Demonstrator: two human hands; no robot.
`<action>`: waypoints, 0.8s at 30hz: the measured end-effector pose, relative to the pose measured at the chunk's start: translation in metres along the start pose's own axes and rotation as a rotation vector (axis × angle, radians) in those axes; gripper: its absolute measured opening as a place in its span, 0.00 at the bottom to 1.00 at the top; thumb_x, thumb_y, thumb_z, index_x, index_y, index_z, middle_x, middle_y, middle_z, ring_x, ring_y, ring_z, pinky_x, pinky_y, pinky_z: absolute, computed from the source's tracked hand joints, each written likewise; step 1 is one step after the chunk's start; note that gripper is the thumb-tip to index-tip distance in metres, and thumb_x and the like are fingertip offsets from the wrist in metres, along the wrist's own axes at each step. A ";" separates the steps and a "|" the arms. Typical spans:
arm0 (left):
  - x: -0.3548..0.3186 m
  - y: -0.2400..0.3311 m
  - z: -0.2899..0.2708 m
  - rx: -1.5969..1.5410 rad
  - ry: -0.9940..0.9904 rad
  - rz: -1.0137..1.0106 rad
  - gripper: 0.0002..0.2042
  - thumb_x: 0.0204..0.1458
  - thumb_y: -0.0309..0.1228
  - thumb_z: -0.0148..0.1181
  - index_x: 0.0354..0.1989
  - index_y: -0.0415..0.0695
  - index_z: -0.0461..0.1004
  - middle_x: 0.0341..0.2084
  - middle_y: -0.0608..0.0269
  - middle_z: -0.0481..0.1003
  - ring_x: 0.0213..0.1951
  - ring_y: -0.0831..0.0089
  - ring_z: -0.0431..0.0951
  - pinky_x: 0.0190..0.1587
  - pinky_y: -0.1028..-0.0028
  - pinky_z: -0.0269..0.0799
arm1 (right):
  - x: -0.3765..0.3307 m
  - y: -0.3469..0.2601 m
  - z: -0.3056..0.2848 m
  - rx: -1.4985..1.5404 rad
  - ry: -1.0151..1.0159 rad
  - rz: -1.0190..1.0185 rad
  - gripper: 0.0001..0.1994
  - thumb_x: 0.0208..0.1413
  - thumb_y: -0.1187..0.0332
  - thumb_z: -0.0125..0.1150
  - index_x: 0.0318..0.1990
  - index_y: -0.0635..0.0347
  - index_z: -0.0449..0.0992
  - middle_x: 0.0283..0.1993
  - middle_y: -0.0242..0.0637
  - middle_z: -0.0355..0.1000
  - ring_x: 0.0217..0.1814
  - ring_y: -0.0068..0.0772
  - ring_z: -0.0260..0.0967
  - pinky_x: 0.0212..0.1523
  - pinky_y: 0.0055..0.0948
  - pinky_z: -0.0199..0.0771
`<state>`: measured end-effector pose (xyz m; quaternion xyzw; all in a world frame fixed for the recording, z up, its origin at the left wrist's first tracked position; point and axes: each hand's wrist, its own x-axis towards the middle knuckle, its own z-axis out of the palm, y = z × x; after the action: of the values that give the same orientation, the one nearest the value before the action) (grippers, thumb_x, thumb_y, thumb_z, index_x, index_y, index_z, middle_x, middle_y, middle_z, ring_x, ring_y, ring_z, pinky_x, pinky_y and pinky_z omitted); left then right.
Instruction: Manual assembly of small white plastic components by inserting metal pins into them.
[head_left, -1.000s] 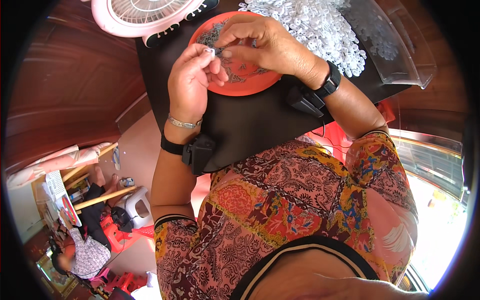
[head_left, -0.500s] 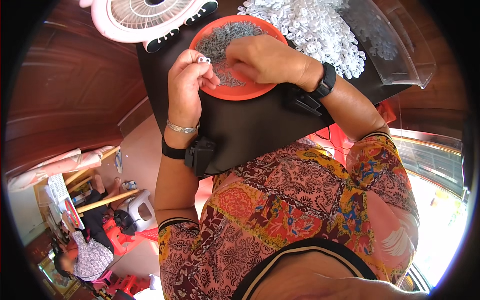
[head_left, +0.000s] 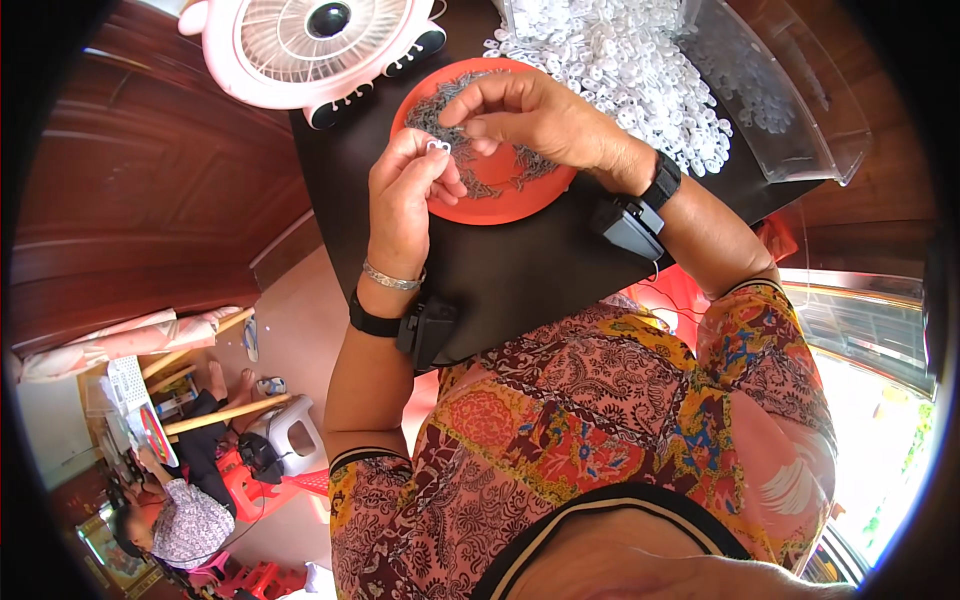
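left hand [head_left: 405, 195] pinching small white ring [head_left: 437, 147] upright, right hand [head_left: 530, 115] over orange tray [head_left: 520, 195]

Packaging: one item is visible. A clear plastic container [head_left: 790, 110] stands at the upper right on the black table [head_left: 520, 270]. Shape: angular, with flat transparent walls and a rim that juts past the table edge. Colour: none; the walls are see-through. Small white pieces [head_left: 640, 60] show through its wall and lie heaped just beside it on the table.

Labels, signs, screens: none can be made out. Flat coloured items [head_left: 150, 430] lie at the lower left, too small to tell whether any is a package or a printed sheet.
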<state>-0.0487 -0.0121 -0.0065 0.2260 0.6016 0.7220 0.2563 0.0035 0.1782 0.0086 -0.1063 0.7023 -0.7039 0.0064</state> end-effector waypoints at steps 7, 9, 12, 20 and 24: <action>-0.002 -0.003 0.007 0.025 -0.013 0.017 0.06 0.55 0.29 0.48 0.28 0.41 0.68 0.22 0.65 0.72 0.24 0.79 0.71 0.28 0.80 0.67 | -0.002 0.005 0.014 0.040 -0.003 -0.053 0.05 0.57 0.75 0.56 0.39 0.65 0.73 0.33 0.27 0.71 0.34 0.15 0.66 0.39 0.18 0.68; -0.003 -0.003 0.008 0.021 0.000 0.023 0.06 0.55 0.30 0.48 0.28 0.41 0.68 0.22 0.65 0.72 0.24 0.79 0.71 0.28 0.80 0.67 | -0.002 0.003 0.013 0.044 -0.010 -0.043 0.04 0.57 0.75 0.56 0.38 0.65 0.73 0.33 0.27 0.71 0.34 0.15 0.66 0.38 0.17 0.68; -0.002 -0.002 0.009 -0.002 0.029 0.030 0.07 0.55 0.30 0.48 0.29 0.41 0.68 0.22 0.65 0.72 0.24 0.79 0.71 0.28 0.80 0.67 | -0.004 0.002 0.014 0.033 0.023 -0.015 0.04 0.57 0.73 0.57 0.37 0.65 0.72 0.32 0.28 0.71 0.32 0.15 0.66 0.35 0.17 0.69; -0.003 0.000 0.005 0.059 -0.016 0.032 0.08 0.58 0.31 0.44 0.31 0.40 0.66 0.23 0.62 0.70 0.25 0.75 0.71 0.30 0.78 0.66 | -0.003 -0.004 0.013 -0.115 0.153 0.052 0.07 0.59 0.68 0.55 0.31 0.62 0.70 0.23 0.25 0.66 0.22 0.12 0.61 0.24 0.14 0.63; -0.004 -0.001 0.005 0.069 -0.048 0.045 0.08 0.58 0.31 0.45 0.30 0.40 0.66 0.23 0.62 0.70 0.25 0.76 0.71 0.30 0.78 0.66 | -0.004 -0.003 0.013 -0.155 0.128 0.078 0.10 0.61 0.66 0.53 0.28 0.60 0.68 0.20 0.22 0.61 0.19 0.11 0.56 0.19 0.16 0.58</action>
<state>-0.0422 -0.0110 -0.0062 0.2656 0.6146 0.7006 0.2465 0.0097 0.1660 0.0110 -0.0337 0.7571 -0.6522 -0.0193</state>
